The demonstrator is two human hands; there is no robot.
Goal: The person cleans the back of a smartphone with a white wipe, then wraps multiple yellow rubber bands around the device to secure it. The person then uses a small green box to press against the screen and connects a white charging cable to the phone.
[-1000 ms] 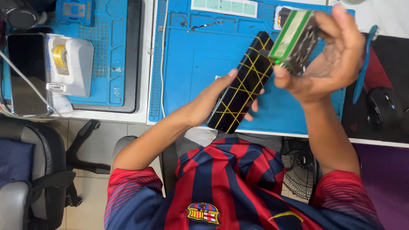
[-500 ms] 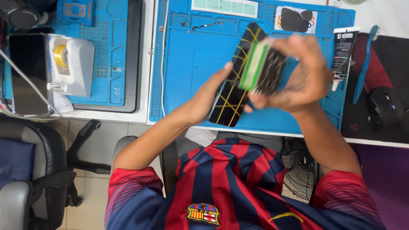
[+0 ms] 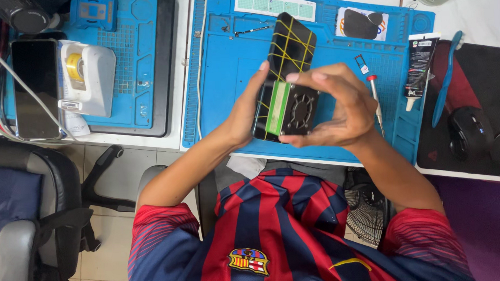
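My left hand (image 3: pixel 242 114) grips the lower left edge of a black phone (image 3: pixel 292 44) that is wrapped in crossing yellow bands. I hold the phone up over the blue work mat (image 3: pixel 225 64), its top end pointing away from me. My right hand (image 3: pixel 344 105) is shut on a small black block with a round fan grille and a green stripe (image 3: pixel 294 108). The block is pressed against the lower half of the phone. My right fingers curl over its top and my thumb runs under it.
A second dark phone (image 3: pixel 35 87) and a white holder with a yellow roll (image 3: pixel 90 77) lie at the left on another blue mat. A screwdriver (image 3: pixel 377 105), a black glue tube (image 3: pixel 419 62), a blue tool (image 3: pixel 444 81) and a mouse (image 3: pixel 471 133) lie at the right. An office chair (image 3: pixel 20 220) stands at the lower left.
My right hand has carried the fan block down from the upper right onto the phone. The phone has swung from a slant to nearly upright in my left hand.
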